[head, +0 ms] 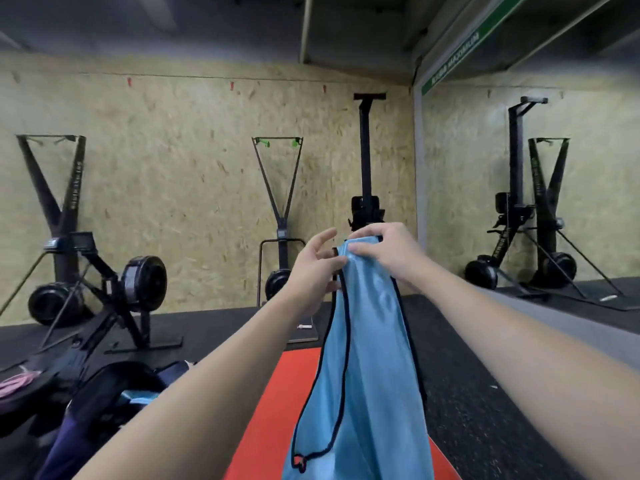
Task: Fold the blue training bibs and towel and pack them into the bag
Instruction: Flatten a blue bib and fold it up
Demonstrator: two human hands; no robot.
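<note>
A light blue training bib (pixel 367 358) with dark trim hangs in the air in front of me, above an orange mat (pixel 273 407). My right hand (pixel 384 251) pinches the bib's top edge, with its thumb and fingers curled over the fabric. Just to the left, my left hand (pixel 315 268) has its fingers spread and loosely bent, and the fingertips touch the bib's upper left edge. At lower left lies a dark bag (pixel 100 396) with some light blue fabric (pixel 138 398) showing inside it. No towel can be made out.
Black ski and rowing machines (pixel 93 268) stand along the chipboard wall, one close beside the bag at left. A mirror (pixel 533 188) covers the right wall. Black rubber floor (pixel 485 410) surrounds the mat. Something pink (pixel 14 386) lies at the far left.
</note>
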